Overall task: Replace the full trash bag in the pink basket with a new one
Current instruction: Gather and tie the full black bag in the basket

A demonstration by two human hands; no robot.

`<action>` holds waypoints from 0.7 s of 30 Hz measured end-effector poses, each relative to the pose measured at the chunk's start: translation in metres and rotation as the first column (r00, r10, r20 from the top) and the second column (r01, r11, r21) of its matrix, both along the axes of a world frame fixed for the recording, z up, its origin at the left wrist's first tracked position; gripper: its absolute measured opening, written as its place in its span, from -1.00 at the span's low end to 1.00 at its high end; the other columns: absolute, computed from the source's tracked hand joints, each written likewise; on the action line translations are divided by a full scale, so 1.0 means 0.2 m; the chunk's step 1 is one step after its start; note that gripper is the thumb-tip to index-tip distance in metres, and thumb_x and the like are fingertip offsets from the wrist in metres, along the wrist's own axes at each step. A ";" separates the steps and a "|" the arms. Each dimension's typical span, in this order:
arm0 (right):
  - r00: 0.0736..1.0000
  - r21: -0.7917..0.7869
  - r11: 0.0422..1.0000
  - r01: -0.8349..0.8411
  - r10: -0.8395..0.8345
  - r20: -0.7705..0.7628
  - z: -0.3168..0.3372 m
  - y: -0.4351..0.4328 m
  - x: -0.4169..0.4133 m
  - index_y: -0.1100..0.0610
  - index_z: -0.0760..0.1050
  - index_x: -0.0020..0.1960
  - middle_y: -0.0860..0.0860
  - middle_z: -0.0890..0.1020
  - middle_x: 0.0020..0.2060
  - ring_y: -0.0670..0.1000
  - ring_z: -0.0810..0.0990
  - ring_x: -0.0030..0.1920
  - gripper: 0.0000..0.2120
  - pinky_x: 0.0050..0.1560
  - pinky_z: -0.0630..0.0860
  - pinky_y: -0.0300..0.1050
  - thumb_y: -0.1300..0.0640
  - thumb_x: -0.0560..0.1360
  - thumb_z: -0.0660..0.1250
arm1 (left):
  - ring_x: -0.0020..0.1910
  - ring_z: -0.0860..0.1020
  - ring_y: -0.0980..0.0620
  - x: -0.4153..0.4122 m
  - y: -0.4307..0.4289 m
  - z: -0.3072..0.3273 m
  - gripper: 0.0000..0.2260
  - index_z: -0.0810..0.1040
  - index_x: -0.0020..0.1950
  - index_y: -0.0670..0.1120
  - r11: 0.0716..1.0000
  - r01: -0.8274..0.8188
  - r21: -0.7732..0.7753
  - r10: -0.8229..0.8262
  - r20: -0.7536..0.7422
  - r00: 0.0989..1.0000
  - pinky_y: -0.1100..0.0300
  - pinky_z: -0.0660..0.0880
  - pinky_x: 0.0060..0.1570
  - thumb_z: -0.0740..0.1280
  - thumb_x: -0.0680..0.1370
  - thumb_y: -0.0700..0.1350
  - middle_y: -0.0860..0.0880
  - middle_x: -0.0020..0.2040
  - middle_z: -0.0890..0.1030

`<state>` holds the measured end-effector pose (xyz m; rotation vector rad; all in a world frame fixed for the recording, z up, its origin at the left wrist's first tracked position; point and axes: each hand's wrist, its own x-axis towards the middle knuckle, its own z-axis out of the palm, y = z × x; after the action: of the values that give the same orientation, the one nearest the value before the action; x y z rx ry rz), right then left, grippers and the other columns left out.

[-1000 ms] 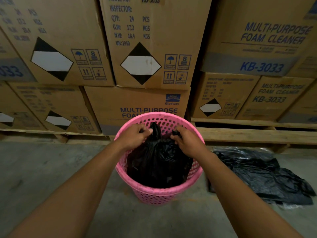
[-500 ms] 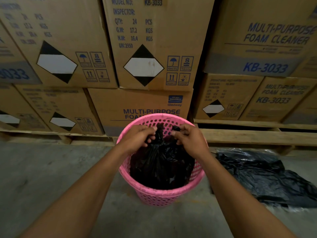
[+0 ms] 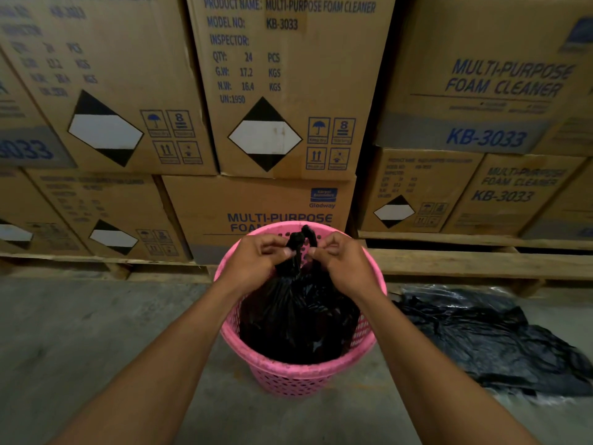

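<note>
A pink perforated basket (image 3: 298, 377) stands on the concrete floor, straight in front of me. Inside it sits a full black trash bag (image 3: 295, 319), its top gathered into a twisted neck that sticks up above the rim. My left hand (image 3: 253, 261) and my right hand (image 3: 343, 261) are side by side over the basket, each pinching the bag's gathered top. A flat black trash bag (image 3: 487, 338) lies crumpled on the floor to the right of the basket.
Stacked cardboard boxes (image 3: 285, 88) of foam cleaner rise on wooden pallets (image 3: 481, 261) just behind the basket. Bare concrete floor (image 3: 80, 342) stretches to the left and toward me.
Both hands have drawn closer together and lifted the bag's top, which now stands bunched and twisted between them. The view has tilted up slightly.
</note>
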<state>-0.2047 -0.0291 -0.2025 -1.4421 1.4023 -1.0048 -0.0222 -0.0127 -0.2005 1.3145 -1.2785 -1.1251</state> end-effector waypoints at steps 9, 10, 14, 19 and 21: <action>0.986 0.014 0.986 -0.164 0.164 -0.020 -0.03 0.00 0.01 0.10 0.69 -0.07 0.05 0.75 -0.16 0.01 0.72 -0.09 -0.92 0.05 0.63 -0.05 0.22 0.45 0.51 | -0.32 0.55 0.32 0.00 -0.05 -0.02 -0.76 0.65 0.14 -0.30 0.997 0.072 0.039 -0.076 0.097 0.992 0.40 0.46 -0.28 0.45 0.49 -0.29 0.04 -0.16 0.66; 0.984 0.040 0.984 -0.176 0.177 -0.032 -0.03 0.01 0.00 0.05 0.66 -0.09 0.03 0.73 -0.19 -0.04 0.70 -0.14 -0.90 -0.01 0.60 -0.14 0.22 0.44 0.53 | -0.38 0.54 0.31 0.00 -0.06 -0.02 -0.74 0.64 0.15 -0.33 0.999 0.017 0.035 -0.020 0.081 0.997 0.40 0.48 -0.32 0.46 0.48 -0.30 0.02 -0.21 0.66; 0.963 -0.019 0.981 -0.191 0.184 -0.195 -0.08 0.04 -0.03 0.02 0.64 -0.16 -0.07 0.70 -0.26 -0.15 0.64 -0.24 -0.89 -0.16 0.52 -0.19 0.21 0.49 0.48 | -0.41 0.58 0.09 0.01 -0.08 -0.01 -0.90 0.67 -0.13 -0.18 0.993 -0.099 0.057 0.096 0.050 0.994 0.25 0.53 -0.37 0.53 0.41 -0.30 -0.07 -0.34 0.65; 0.972 -0.199 0.975 -0.099 0.051 -0.231 -0.10 0.05 -0.02 -0.02 0.65 -0.05 -0.12 0.71 -0.09 -0.13 0.65 -0.06 -0.89 -0.01 0.56 -0.20 0.19 0.52 0.44 | -0.17 0.66 0.07 0.01 -0.09 0.01 -0.91 0.76 -0.14 0.03 0.995 0.098 -0.013 -0.080 0.482 0.873 0.32 0.48 -0.14 0.56 0.40 -0.14 0.02 -0.18 0.73; 0.964 -0.234 0.969 -0.086 0.021 -0.266 -0.10 0.04 -0.02 0.00 0.65 -0.03 -0.11 0.68 -0.02 -0.14 0.62 -0.03 -0.87 0.01 0.53 -0.22 0.22 0.52 0.42 | -0.04 0.62 0.20 -0.01 -0.09 0.07 -0.85 0.75 0.01 -0.01 0.973 0.232 -0.005 -0.168 0.674 0.719 0.46 0.38 -0.10 0.52 0.45 -0.11 0.10 -0.06 0.73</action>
<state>-0.2081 -0.0204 -0.2219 -1.8407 1.4538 -1.0056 -0.0232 -0.0303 -0.1868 1.6129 -2.0214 -0.7196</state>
